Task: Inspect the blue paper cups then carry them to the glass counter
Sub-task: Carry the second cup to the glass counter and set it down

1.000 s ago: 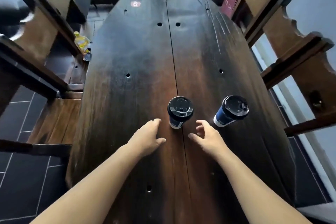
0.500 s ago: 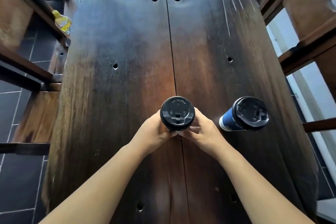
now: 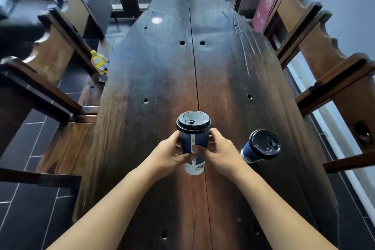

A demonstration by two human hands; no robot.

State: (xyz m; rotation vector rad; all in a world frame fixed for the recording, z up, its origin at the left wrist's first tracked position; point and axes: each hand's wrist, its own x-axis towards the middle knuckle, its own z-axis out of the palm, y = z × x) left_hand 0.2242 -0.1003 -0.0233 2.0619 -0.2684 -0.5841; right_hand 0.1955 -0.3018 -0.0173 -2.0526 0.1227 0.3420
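A blue paper cup (image 3: 194, 142) with a black lid and a white base is held above the dark wooden table (image 3: 154, 91), tilted with its lid away from me. My left hand (image 3: 171, 153) grips its left side and my right hand (image 3: 220, 151) grips its right side, thumbs on the near face. A second blue cup (image 3: 260, 147) with a black lid stands on the table to the right, apart from both hands.
Wooden benches with high backs flank the table on the left (image 3: 50, 63) and right (image 3: 328, 63). A yellow bottle (image 3: 98, 63) lies on the left bench. A red booklet (image 3: 267, 4) leans at the far right. A window is beyond the table's far end.
Both hands closed on the nearer cup, then lifted it off the table and tilted it so its side shows. The camera has tipped upward. The right cup stayed in place.
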